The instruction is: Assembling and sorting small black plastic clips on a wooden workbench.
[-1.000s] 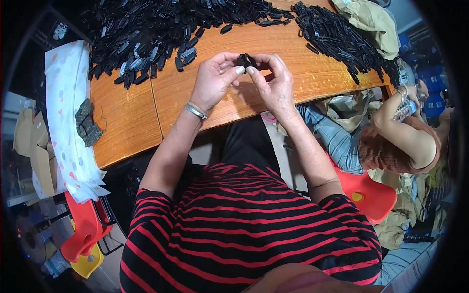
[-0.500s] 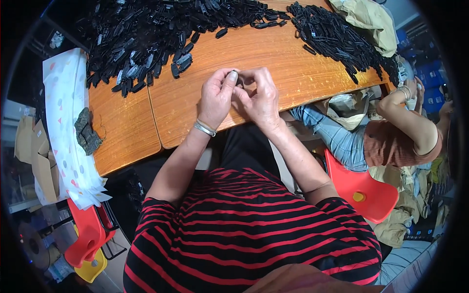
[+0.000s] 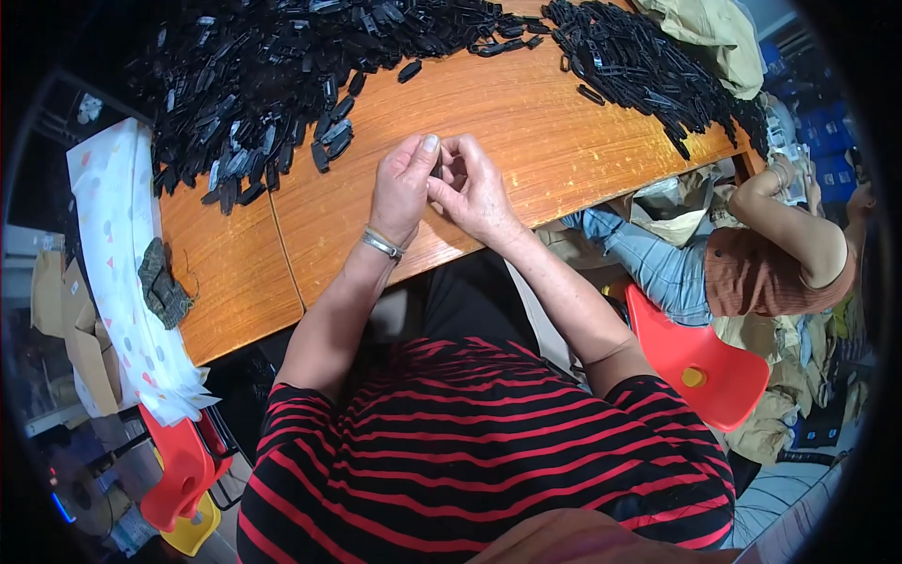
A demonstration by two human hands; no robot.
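Note:
Above the table's near edge, my left hand and my right hand meet, fingers bent inward. Between them a small black plastic piece shows, mostly covered by the fingers. The left thumb points up and presses along it, while the right thumb and curled fingers close on it from the other side. Farther off on the wooden table lies a big heap of small black plastic pieces, oblong in shape. A second heap of slimmer black strips spreads over the far right.
White patterned sheeting hangs over the table's left end, with a dark knitted cloth on it. At the right a person in a brown top sits on a red chair. A beige sack lies behind the strips.
Both hands have shifted slightly left in the picture and still meet at the piece. The right fingers have shifted around it. The whole view has turned a little.

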